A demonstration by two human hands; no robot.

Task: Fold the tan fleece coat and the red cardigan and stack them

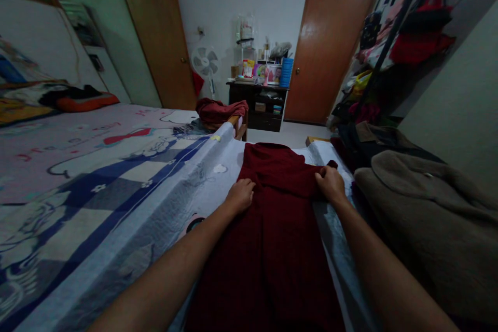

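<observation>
A long dark red garment (pixel 272 228) lies spread lengthwise over a pale bed sheet (pixel 218 166), its far edge near the end of the bed. My left hand (pixel 241 195) is closed on the garment's left side, fingers curled at the cloth. On the right, my right hand (pixel 330 182) pinches a part of the garment that sticks out sideways, with a bit of dark red cloth showing beyond the fingers. Part of a round black and pink item (pixel 194 223) shows beside my left forearm.
Folded brown and dark coats (pixel 424 202) are piled along the right. A reddish cloth bundle (pixel 221 113) rests at the bed's far corner. Patterned bedding (pixel 97 187) covers the left. Beyond are a fan (pixel 205 62), a dark cabinet (pixel 239 94) and hanging clothes (pixel 420 41).
</observation>
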